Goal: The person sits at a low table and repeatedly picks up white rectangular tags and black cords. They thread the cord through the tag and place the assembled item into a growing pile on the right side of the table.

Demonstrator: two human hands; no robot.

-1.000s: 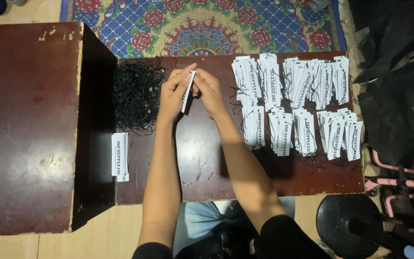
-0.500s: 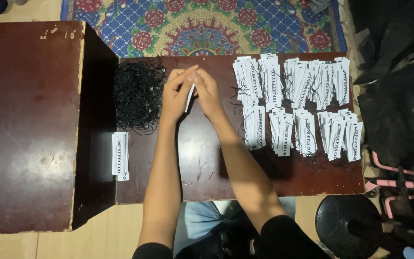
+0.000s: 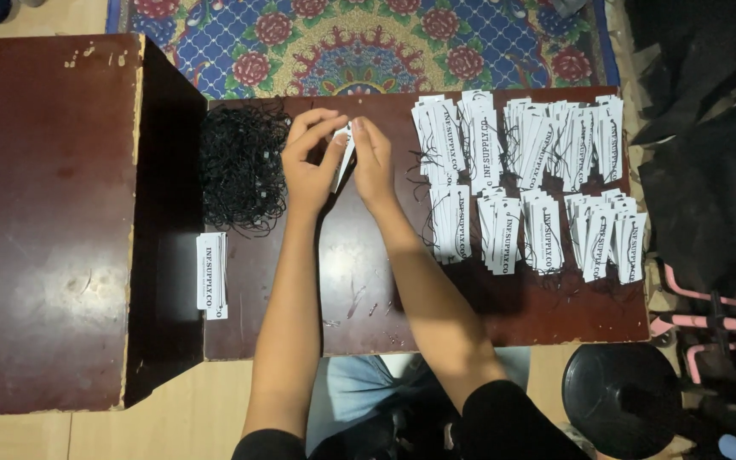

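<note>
Both of my hands meet over the far middle of a low dark wooden table [image 3: 402,324]. My left hand [image 3: 308,166] and my right hand [image 3: 374,162] pinch a narrow white paper tag [image 3: 344,158] between their fingertips, held nearly edge-on. A tangled heap of thin black string loops [image 3: 240,166] lies just left of my left hand. A small stack of white printed tags [image 3: 211,274] rests near the table's left edge. To the right of my right hand lie several piles of white tags with black strings [image 3: 530,183].
A taller dark wooden cabinet top [image 3: 44,221] adjoins the table on the left. A patterned blue and red rug [image 3: 359,43] lies beyond the table. Black bags [image 3: 709,145] sit at the right, and a round black stool [image 3: 619,400] stands at lower right.
The tag has turned from a flat tilt to almost edge-on between my fingers. My hands stay in the same spot.
</note>
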